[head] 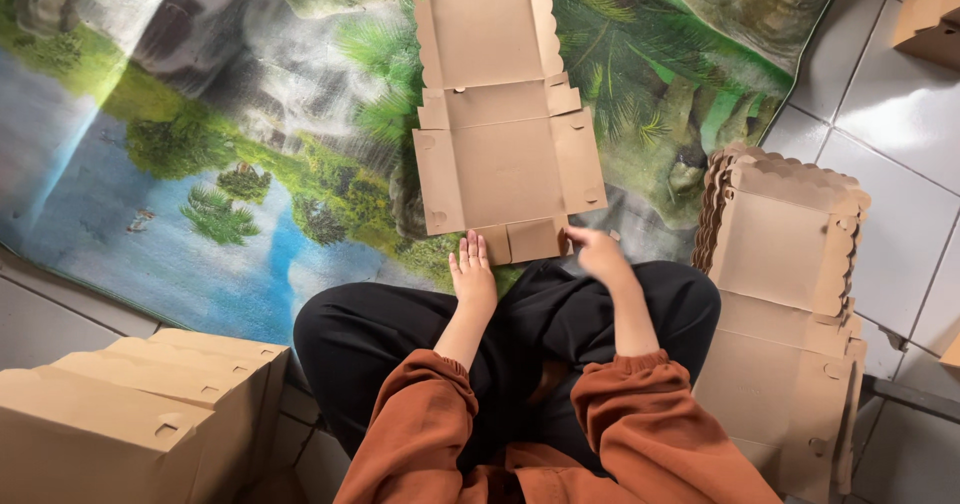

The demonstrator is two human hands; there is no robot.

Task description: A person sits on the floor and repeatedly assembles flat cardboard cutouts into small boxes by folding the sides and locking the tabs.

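While the flat cardboard box blank (503, 124) lies unfolded on the printed mat (200, 164), the left hand (472, 274) rests open at its near flap and the right hand (598, 252) pinches that flap's corner — light, stiff, creasable board, probably best gripped at flap edges.

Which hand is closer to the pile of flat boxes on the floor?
The right hand. It rests at the open box's near edge, next to the pile of flat boxes. The left hand sits farther away.

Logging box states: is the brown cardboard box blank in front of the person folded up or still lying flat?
Flat: the brown cardboard box blank lies spread, panels unfolded; both hands touch its near flap.
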